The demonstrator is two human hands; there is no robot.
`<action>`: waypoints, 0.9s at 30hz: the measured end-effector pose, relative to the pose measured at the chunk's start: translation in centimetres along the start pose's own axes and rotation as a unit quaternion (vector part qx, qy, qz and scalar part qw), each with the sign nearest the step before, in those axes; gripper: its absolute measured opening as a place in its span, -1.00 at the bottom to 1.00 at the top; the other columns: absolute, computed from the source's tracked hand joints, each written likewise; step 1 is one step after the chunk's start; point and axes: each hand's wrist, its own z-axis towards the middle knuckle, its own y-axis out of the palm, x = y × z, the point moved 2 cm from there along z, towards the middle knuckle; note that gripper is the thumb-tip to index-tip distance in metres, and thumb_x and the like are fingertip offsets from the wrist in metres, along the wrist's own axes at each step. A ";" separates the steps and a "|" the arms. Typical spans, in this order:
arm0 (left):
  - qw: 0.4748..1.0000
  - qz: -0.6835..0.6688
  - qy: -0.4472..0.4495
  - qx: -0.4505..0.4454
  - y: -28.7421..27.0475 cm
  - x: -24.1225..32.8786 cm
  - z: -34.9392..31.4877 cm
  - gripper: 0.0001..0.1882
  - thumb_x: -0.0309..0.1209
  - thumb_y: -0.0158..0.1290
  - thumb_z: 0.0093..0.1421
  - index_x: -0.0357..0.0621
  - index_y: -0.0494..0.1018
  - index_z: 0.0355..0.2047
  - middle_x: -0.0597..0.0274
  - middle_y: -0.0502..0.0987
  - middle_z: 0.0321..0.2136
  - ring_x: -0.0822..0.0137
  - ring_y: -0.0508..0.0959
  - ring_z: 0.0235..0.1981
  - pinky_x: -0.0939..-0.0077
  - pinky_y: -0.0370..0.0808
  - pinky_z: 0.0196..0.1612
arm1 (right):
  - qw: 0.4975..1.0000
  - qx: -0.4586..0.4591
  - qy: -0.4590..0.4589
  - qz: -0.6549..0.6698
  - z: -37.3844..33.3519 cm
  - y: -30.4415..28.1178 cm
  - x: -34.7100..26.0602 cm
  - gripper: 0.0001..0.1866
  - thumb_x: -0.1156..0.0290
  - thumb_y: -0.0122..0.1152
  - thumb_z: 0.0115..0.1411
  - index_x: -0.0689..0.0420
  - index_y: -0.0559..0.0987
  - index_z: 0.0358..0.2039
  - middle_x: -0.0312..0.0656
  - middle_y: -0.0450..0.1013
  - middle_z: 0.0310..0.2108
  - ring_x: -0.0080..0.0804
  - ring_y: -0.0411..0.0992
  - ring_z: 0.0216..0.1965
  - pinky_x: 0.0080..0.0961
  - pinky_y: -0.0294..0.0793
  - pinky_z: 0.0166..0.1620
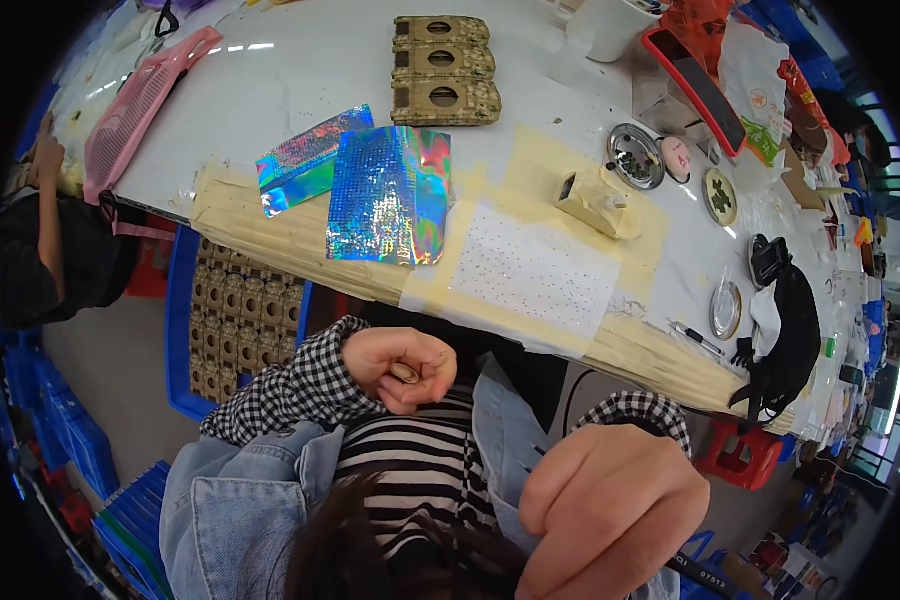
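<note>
My left hand (400,362) is raised in front of my striped shirt, its fingers curled around a small tan oval piece (404,373). Close to the camera, my right hand (615,505) is closed on black tweezers (708,574). Their two thin dark tips show left of the knuckles, and the back end comes out at the lower right. Beyond my hands, a white sheet dotted with tiny specks (535,265) lies at the table's taped edge. Behind it stands a camouflage-patterned block (595,205), partly wrapped in cream tape.
Holographic sheets (385,195) lie left of the dotted sheet. Three camouflage casings (442,70) stand farther back. A metal dish with green bits (635,157), a red-cased phone (695,90) and a pen (697,338) are at right. A blue crate (178,330) of casings sits below; another person is at far left.
</note>
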 end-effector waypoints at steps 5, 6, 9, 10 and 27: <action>0.997 -0.024 0.062 0.038 -4.9 -2.1 -2.0 -0.65 -0.42 -0.32 0.23 -0.46 0.38 -0.24 0.00 0.45 -0.52 0.55 0.08 -0.77 0.67 0.04 -0.74 | 0.992 -0.016 0.097 0.074 0.0 0.1 -0.3 -0.86 0.50 0.24 0.10 0.33 0.63 -0.51 0.00 0.52 -0.45 -0.48 0.26 -0.74 -0.61 0.30 -0.61; 0.994 -0.018 0.081 0.074 -5.8 -2.4 -2.3 -0.66 -0.42 -0.31 0.22 -0.45 0.38 -0.23 -0.02 0.46 -0.49 0.54 0.08 -0.75 0.66 0.06 -0.73 | 0.992 -0.036 0.092 0.082 0.0 0.2 -0.2 -0.83 0.48 0.23 0.11 0.34 0.63 -0.51 0.00 0.51 -0.46 -0.50 0.24 -0.75 -0.62 0.29 -0.61; 0.981 0.008 0.119 0.156 -8.0 -3.1 -3.3 -0.66 -0.40 -0.27 0.18 -0.38 0.39 -0.19 -0.02 0.51 -0.38 0.50 0.11 -0.68 0.63 0.13 -0.66 | 0.998 -0.036 0.020 0.055 -0.2 1.1 0.1 -0.79 0.43 0.26 0.12 0.34 0.62 -0.52 -0.07 0.50 -0.51 -0.55 0.24 -0.74 -0.66 0.26 -0.63; 0.973 -0.008 0.138 0.183 -8.8 -3.4 -3.5 -0.67 -0.39 -0.26 0.18 -0.36 0.40 -0.20 0.00 0.52 -0.38 0.50 0.13 -0.67 0.63 0.15 -0.65 | 0.999 0.005 -0.040 0.010 -0.5 2.4 0.4 -0.80 0.42 0.29 0.09 0.32 0.62 -0.53 -0.11 0.49 -0.56 -0.55 0.28 -0.72 -0.67 0.24 -0.64; 0.683 -0.198 0.481 0.513 -29.6 7.4 -5.7 -0.77 -0.31 -0.01 0.22 -0.24 0.48 -0.29 0.05 0.55 -0.37 0.26 0.50 -0.39 0.47 0.44 -0.27 | 0.934 0.092 0.151 -0.311 -7.3 0.1 -6.1 -0.65 0.21 0.23 0.15 0.30 0.65 -0.43 -0.21 0.41 -0.66 -0.49 0.35 -0.72 -0.61 0.28 -0.65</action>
